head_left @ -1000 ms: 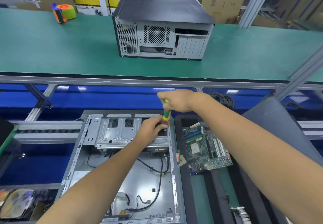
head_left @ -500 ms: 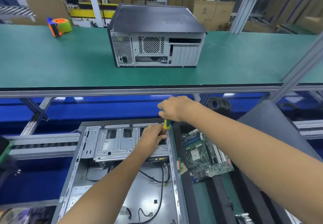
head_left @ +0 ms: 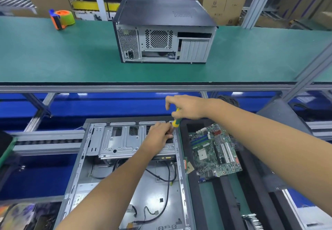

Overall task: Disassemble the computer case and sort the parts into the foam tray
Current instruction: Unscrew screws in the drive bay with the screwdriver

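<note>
An open grey computer case (head_left: 79, 172) lies flat in front of me, with loose black cables inside. Across its far end sits a silver drive cage (head_left: 118, 143). My right hand (head_left: 186, 106) grips a yellow-and-green screwdriver (head_left: 176, 119) held upright over the cage's right end. My left hand (head_left: 159, 135) rests on that end of the cage, fingertips by the screwdriver's tip; the tip itself is hidden. A green motherboard (head_left: 215, 150) lies in the black foam tray (head_left: 231, 202) right of the case.
A closed black computer case (head_left: 163, 32) stands on the green upper bench (head_left: 53, 59), with an orange tape dispenser (head_left: 62, 18) far left. A dark panel (head_left: 282, 114) leans at the right. Blue conveyor surface (head_left: 36, 176) lies left of the open case.
The view has tilted, so the scene sits lower in frame. Both hands stay at the cage's right end; the right hand has shifted slightly on the screwdriver's handle.
</note>
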Available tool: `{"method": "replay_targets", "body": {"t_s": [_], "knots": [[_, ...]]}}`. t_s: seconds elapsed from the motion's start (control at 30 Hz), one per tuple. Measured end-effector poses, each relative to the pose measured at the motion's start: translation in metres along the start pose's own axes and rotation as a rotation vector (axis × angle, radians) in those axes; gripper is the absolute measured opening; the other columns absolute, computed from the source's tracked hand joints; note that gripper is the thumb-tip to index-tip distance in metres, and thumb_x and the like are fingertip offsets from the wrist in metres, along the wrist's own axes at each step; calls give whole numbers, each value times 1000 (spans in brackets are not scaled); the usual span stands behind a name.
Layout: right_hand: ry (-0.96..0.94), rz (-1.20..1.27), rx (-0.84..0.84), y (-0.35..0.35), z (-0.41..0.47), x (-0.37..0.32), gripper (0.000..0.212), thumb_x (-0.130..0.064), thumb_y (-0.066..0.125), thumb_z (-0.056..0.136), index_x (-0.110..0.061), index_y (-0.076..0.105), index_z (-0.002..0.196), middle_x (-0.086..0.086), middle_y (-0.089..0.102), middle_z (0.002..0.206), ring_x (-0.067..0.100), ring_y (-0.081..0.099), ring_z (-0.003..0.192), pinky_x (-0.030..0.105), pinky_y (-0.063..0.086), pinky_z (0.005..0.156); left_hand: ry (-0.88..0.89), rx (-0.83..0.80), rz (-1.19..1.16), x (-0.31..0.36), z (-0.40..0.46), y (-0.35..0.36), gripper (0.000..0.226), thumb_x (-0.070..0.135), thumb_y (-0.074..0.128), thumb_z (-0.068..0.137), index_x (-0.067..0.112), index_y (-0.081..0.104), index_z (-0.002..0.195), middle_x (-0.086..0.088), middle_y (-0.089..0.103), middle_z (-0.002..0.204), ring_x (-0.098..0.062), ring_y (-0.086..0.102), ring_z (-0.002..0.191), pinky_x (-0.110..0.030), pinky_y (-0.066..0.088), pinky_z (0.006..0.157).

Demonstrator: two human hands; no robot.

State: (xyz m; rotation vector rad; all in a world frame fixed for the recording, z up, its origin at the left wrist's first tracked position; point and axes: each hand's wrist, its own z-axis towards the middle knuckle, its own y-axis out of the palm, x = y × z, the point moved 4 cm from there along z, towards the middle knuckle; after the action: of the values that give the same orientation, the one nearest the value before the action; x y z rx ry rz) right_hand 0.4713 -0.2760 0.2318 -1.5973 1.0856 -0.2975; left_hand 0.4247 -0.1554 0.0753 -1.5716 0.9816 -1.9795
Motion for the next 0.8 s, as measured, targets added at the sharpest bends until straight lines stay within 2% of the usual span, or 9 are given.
{"method": "replay_targets", "body": {"t_s": [0.1, 0.2, 0.27, 0.33, 0.5, 0.6, 0.7, 0.73, 0.8], "knots": [[-7, 30, 48, 1, 2, -3, 7, -27, 49, 99, -21, 47, 101, 8, 62, 80, 23, 50, 63, 37, 38, 57, 1, -13, 29, 2, 2, -1, 19, 14, 66, 96, 19, 51, 87, 0, 60, 88, -23, 47, 92, -42, 40, 87], [65, 17, 68, 3, 5, -9, 16, -30, 51, 98, -16, 49, 93, 3, 60, 74, 25, 59, 62, 37, 42, 57, -3, -24, 47, 2, 2, -2, 19, 14, 66, 97, 19, 50, 87, -2, 61, 88, -25, 48, 93, -44, 40, 88], [149, -224, 89, 2, 7, -9, 27, -39, 45, 100, -17, 47, 84, 2, 54, 74, 23, 53, 65, 36, 35, 58, -13, -25, 31, -1, 2, 0, 16, 15, 66, 97, 18, 52, 89, 0, 60, 88, -23, 46, 93, -43, 39, 89], [192, -412, 65, -2, 9, -9, 33, -39, 36, 102, -20, 42, 76, -1, 50, 75, 18, 45, 64, 35, 28, 57, -26, -20, 3, -3, 2, 1, 15, 15, 66, 96, 19, 53, 90, 3, 59, 88, -20, 44, 92, -41, 39, 89], [88, -420, -10, -6, 11, -9, 24, -34, 45, 98, -20, 43, 78, -5, 54, 72, 20, 47, 67, 32, 27, 56, -32, -10, -15, -5, 3, 3, 17, 18, 69, 94, 22, 54, 89, 9, 58, 85, -17, 43, 90, -38, 38, 84], [37, -205, -2, -2, 10, -9, 6, -24, 62, 85, -24, 57, 83, -12, 61, 77, 10, 53, 73, 34, 40, 60, -14, 5, -8, -4, 4, 2, 12, 16, 70, 93, 18, 58, 93, 6, 60, 89, -20, 48, 93, -42, 41, 86], [13, -25, -65, 2, 7, -10, 17, -7, 65, 80, -21, 65, 90, -10, 59, 91, 11, 56, 82, 39, 49, 72, 17, -3, 22, -2, 2, 1, 10, 14, 68, 95, 15, 58, 95, 2, 62, 92, -22, 47, 92, -46, 42, 88], [11, -33, -71, 1, 7, -9, 17, -9, 66, 80, -21, 64, 92, -8, 59, 91, 14, 56, 81, 37, 48, 69, 22, -8, 37, -1, 2, 1, 10, 15, 67, 95, 15, 57, 95, 1, 61, 92, -23, 47, 92, -47, 41, 88], [34, -157, -45, 0, 6, -7, 13, -25, 65, 85, -24, 57, 95, -6, 59, 86, 15, 53, 75, 35, 38, 59, 34, -12, 73, -2, 3, 2, 10, 15, 66, 96, 15, 56, 94, -2, 61, 93, -25, 47, 92, -49, 42, 86]]}}
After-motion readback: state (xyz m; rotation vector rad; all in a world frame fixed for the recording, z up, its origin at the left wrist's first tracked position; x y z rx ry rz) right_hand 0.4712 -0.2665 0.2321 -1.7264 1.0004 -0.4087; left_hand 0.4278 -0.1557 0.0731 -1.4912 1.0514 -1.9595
